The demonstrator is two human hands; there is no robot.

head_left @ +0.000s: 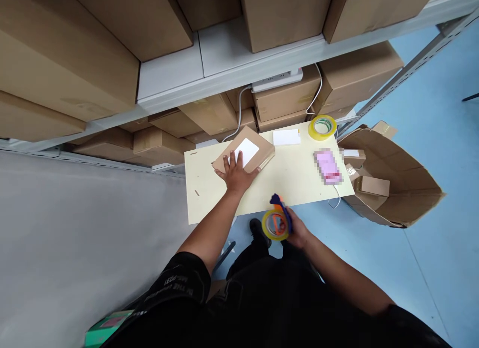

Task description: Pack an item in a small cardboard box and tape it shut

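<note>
Fingers spread, my left hand [237, 177] lies flat on a small cardboard box [224, 161] on the cream table. A white label [248, 149] on the box's top face is partly under those fingers. My right hand [297, 229] grips a blue and orange tape dispenser [287, 218] near the table's front edge, in front of my body. A roll of yellowish clear tape [266, 229] is mounted on the dispenser. The fingers of that hand are partly hidden behind the tool.
On the table [209, 198] are a white pad [286, 137], another tape roll [313, 133] and a blurred-out pink phone-like item [328, 167]. A large open carton [407, 188] with small boxes stands at the right. Shelves of cardboard boxes [288, 101] with a power strip [277, 81] rise behind.
</note>
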